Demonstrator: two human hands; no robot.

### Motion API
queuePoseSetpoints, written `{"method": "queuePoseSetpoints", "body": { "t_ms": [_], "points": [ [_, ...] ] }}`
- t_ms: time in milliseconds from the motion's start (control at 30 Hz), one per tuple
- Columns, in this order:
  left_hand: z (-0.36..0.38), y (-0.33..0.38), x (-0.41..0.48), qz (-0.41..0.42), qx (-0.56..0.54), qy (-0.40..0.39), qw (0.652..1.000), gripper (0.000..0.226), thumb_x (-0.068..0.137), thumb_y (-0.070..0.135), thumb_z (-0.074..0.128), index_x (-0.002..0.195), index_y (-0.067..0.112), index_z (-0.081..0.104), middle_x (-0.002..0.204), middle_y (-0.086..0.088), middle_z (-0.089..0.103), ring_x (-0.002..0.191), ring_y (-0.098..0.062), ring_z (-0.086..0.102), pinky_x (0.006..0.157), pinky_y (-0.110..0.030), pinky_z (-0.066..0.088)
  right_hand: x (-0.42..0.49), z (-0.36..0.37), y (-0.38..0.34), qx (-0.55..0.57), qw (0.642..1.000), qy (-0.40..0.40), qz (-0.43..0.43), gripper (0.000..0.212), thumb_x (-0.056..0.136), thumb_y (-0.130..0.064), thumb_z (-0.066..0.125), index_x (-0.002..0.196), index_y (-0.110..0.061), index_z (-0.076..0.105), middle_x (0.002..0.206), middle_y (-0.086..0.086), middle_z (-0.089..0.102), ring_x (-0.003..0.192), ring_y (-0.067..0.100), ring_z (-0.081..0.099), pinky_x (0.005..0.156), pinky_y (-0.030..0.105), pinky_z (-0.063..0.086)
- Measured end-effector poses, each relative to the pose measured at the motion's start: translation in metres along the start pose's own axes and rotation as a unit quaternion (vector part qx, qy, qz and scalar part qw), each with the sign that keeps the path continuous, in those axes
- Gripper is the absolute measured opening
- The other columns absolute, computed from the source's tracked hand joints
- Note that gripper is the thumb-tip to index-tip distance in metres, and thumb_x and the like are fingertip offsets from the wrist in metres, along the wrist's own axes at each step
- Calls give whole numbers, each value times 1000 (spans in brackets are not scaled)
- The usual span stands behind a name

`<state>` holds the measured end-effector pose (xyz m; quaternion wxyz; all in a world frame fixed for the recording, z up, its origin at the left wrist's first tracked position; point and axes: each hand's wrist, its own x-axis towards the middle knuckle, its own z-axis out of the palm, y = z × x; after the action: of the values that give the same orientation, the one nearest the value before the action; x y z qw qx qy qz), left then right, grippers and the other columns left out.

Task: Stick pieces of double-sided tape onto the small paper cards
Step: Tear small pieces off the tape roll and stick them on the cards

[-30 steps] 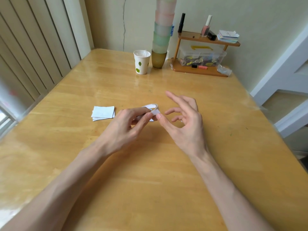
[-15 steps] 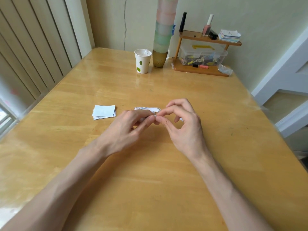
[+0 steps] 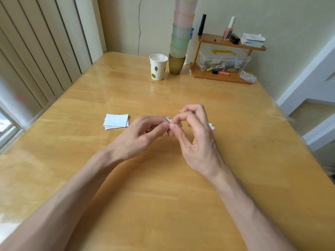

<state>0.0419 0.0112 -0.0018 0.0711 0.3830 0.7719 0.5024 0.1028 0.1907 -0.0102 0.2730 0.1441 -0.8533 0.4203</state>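
We note vertical blinds [image 3: 36, 60] left of the left hand [image 3: 139, 134], cracked cream wall [image 3: 125, 24] beyond, white trim [image 3: 308, 78] right of the right hand [image 3: 195, 140].

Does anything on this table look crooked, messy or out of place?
Only small things: the stack of paper cards is fanned unevenly, a white scrap pokes out behind the right hand, and a crack runs down the back wall.

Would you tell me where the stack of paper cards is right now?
In the head view, the cards lie on the table, just left of the left hand, apart from it.
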Motion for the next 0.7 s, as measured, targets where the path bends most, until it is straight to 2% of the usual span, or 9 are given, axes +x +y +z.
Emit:
{"method": "queuePoseSetpoints", "body": {
  "t_ms": [67, 100, 167, 200, 300, 367, 467, 601, 701],
  "points": [
    [-3, 1, 0, -27, -105, 22, 994, 36, 110, 28, 47, 83, 15, 66, 71, -8, 40, 70, -19, 35, 67, -27, 35, 4, -4, -4, 105, 994, 23, 24, 13, 98, -6, 68, 91, -17, 69, 110, 2, 55, 118, 11, 56, 96, 17, 41],
    [-5, 0, 0, -44, -143, 43, 988, 36, 110, 26, 47, 83, 12, 65, 70, -3, 38, 70, -15, 34, 67, -23, 34, 6, -7, -3, 176, 982, 41, 51, 15, 97, -11, 70, 90, -25, 70, 110, -5, 57, 122, 18, 57, 98, 27, 44],
    [-8, -3, 2, -71, -182, 77, 978, 36, 109, 26, 44, 83, 10, 64, 68, 4, 36, 70, -15, 32, 68, -20, 35, 8, -14, 0, 254, 961, 60, 88, 16, 94, -18, 73, 92, -33, 72, 115, -11, 58, 128, 24, 57, 103, 47, 47],
    [-8, -4, 2, -76, -192, 85, 975, 36, 108, 27, 45, 82, 10, 64, 67, 6, 35, 70, -16, 31, 68, -22, 36, 8, -16, 1, 255, 961, 53, 96, 17, 92, -18, 75, 97, -34, 73, 121, -9, 59, 129, 24, 57, 105, 51, 47],
    [-4, -2, 2, -66, -199, 71, 975, 38, 106, 32, 48, 78, 13, 65, 64, 8, 36, 68, -18, 32, 66, -23, 35, 5, -14, 1, 246, 960, 13, 130, 39, 91, -11, 80, 124, -27, 65, 138, -3, 62, 125, 20, 64, 106, 47, 50],
    [1, 0, 1, -58, -187, 49, 979, 40, 106, 38, 51, 76, 17, 66, 64, 9, 40, 67, -17, 35, 65, -22, 35, 4, -12, 1, 229, 964, 8, 135, 46, 91, -6, 79, 132, -19, 62, 131, -4, 67, 118, 20, 69, 102, 41, 53],
    [3, 1, 0, -66, -203, 34, 976, 42, 104, 43, 52, 74, 18, 67, 62, 6, 36, 62, -18, 31, 62, -23, 34, 4, -11, 2, 197, 971, 40, 127, 42, 88, -2, 81, 128, -12, 67, 104, 3, 78, 103, 17, 74, 93, 30, 56],
    [5, 4, -3, -85, -316, -56, 943, 54, 89, 71, 60, 76, 20, 69, 53, 7, 34, 51, -17, 26, 57, -22, 35, 3, -11, 0, 247, 954, 59, 158, 44, 86, -2, 83, 126, -14, 69, 97, 7, 80, 96, 17, 77, 89, 25, 56],
    [12, 5, -6, -91, -319, -170, 928, 61, 98, 55, 49, 93, -1, 75, 47, 5, 48, 46, -16, 32, 56, -22, 35, 2, -8, -1, 267, 949, 31, 162, 42, 87, -1, 81, 125, -14, 68, 100, 5, 80, 98, 20, 77, 92, 34, 59]
  ]
}}
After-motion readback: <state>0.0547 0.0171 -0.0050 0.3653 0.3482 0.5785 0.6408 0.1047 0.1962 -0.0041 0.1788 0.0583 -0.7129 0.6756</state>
